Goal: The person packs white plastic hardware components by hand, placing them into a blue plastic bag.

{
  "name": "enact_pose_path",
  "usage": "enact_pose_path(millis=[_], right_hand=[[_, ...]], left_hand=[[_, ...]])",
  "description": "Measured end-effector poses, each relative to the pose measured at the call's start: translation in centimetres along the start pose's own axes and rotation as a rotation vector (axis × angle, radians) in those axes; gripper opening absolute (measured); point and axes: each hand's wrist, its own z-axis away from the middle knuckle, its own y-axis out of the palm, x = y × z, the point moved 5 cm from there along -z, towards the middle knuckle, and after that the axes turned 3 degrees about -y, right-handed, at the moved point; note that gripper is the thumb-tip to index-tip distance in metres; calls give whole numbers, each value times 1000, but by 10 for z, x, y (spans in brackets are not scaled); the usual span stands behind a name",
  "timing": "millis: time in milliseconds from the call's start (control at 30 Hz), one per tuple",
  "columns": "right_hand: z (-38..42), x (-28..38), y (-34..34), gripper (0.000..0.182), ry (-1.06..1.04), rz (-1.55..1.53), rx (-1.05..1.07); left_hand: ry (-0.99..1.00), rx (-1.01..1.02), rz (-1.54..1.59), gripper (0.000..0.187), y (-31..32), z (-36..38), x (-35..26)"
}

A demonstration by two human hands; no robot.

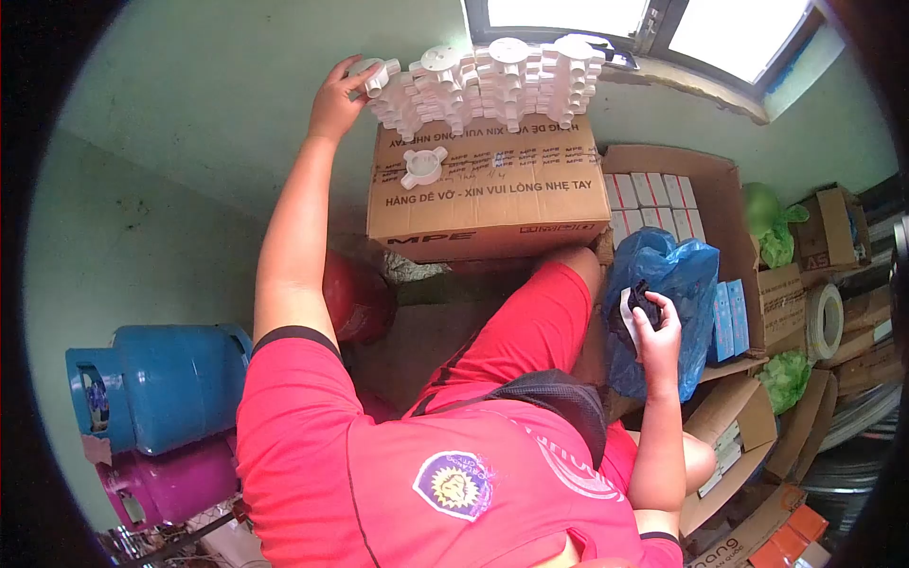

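My left hand (pixel 338 102) reaches up to the left end of the stacks, its fingers closed around a white round conduit box (pixel 381 78) with short pipe stubs. Beside it, several tall columns of matching white conduit boxes (pixel 508 85) stand on a closed cardboard carton (pixel 488 204). One loose white ring-shaped conduit box (pixel 424 167) lies on the carton top in front of them. My right hand (pixel 657 333) is closed on a crumpled black piece with a white edge (pixel 629 312), whose kind I cannot make out. It is in front of a blue plastic bag (pixel 696 275).
An open carton (pixel 724 180) with small white boxes stands right of the closed carton. Blue (pixel 180 388) and purple gas cylinders (pixel 180 478) are at the left. More cartons, green bags and coils (pixel 826 322) crowd the right. A window (pixel 729 33) is above.
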Motion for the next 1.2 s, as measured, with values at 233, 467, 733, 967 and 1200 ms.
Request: enact_pose_path(millis=[233,467,733,967,1200], right_hand=[[-3,-15,-1,37,0,0,-2],[-3,-13,0,37,39,2,3],[-5,-8,1,36,40,3,4],[-4,-10,0,36,8,1,-2],[-4,-8,4,36,16,17,5]], left_hand=[[74,-8,-108,60,4,-11,5],[148,40,-124,59,11,-1,-1],[144,36,-229,66,15,3,0],[115,-362,-188,63,10,69,-56],[-35,-300,-421,61,38,80,-51]])
